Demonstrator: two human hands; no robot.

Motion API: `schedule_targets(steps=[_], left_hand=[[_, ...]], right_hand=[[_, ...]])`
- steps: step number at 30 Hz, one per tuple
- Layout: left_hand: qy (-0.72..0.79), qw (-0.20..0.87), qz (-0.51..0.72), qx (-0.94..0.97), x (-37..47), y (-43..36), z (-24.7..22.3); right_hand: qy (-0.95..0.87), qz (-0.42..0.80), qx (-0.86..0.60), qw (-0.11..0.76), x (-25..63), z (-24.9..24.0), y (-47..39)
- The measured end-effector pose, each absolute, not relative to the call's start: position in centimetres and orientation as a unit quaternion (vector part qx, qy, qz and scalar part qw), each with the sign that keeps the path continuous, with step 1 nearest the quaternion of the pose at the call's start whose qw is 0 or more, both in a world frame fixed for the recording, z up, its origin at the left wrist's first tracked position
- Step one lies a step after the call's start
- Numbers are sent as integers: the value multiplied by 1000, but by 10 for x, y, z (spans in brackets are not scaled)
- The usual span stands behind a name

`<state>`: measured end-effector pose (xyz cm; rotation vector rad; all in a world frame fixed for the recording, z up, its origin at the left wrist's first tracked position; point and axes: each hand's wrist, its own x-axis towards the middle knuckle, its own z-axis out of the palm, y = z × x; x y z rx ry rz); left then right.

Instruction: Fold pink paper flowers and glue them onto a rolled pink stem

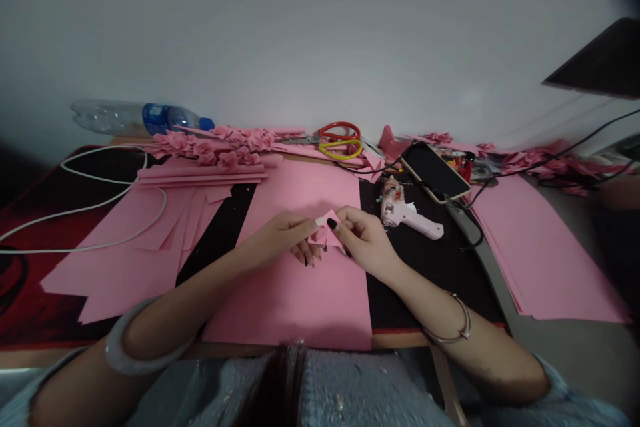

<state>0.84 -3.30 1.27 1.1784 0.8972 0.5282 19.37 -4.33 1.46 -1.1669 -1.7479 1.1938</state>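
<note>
A: Where is the small pink paper (319, 235)?

B: Over the large pink sheet (300, 300), which reaches the surface's (425, 287) near edge. The left hand (287, 230) and right hand (370, 240) each pinch it, grips narrow, thumbs uppermost.

A: And the glue gun (417, 220)?

B: Right of the sheet, nearer than the phone (435, 170); scissors (341, 141) lie toward the far edge.

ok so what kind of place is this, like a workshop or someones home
Probably a small craft corner, at home or in a shared room: a pink glue gun, red and yellow scissors and folded paper flowers sit on a table against a plain wall.
</note>
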Motion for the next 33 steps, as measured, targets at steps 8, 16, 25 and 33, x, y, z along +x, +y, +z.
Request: schedule_targets(steps=[8, 16, 25, 33], left_hand=[[415, 685, 232, 552, 9, -34, 16], [433, 672, 232, 555, 11, -34, 18], [452, 662, 244, 546, 14, -36, 20], [452, 662, 251, 543, 14, -37, 20]], right_hand=[[-651, 489, -448, 369, 194, 13, -43], [-615, 530, -451, 371, 192, 13, -42], [-605, 546, -445, 371, 191, 12, -42], [-604, 546, -445, 374, 191, 10, -42]])
